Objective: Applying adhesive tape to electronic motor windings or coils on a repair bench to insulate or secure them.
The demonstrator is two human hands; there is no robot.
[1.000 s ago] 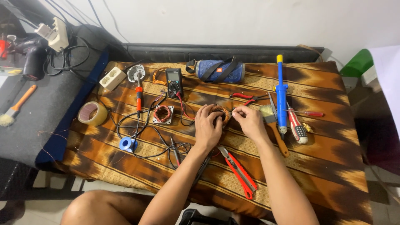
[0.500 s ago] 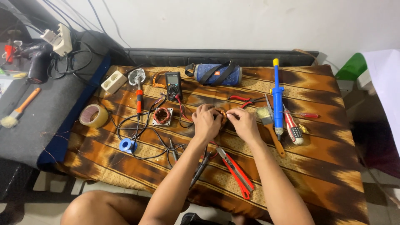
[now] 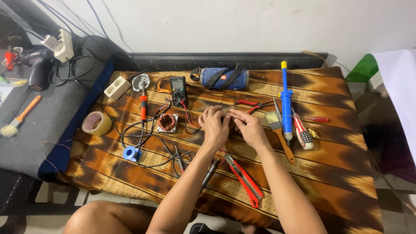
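Observation:
Both of my hands meet at the middle of a brown patterned cloth (image 3: 329,173) that covers the table. My left hand (image 3: 215,125) has its fingers curled, knuckles up. My right hand (image 3: 249,128) touches it fingertip to fingertip. Whatever lies between the fingers is hidden. A small stator with copper winding (image 3: 167,122) sits just left of my left hand. A black multimeter (image 3: 178,90) lies beyond the stator, its leads trailing toward me. A red utility knife (image 3: 245,177) lies near my forearms.
An orange soldering iron (image 3: 143,106), blue solder spool (image 3: 129,153) and tape roll (image 3: 96,123) lie left. A blue speaker (image 3: 224,78) is at the back. Red pliers (image 3: 251,104), a blue desoldering pump (image 3: 286,102), a brush (image 3: 279,130) and a screwdriver (image 3: 301,130) lie right.
My hands stay joined at the same spot, with the fingers shifting slightly. The view has drifted a little. Nothing else on the cloth has moved.

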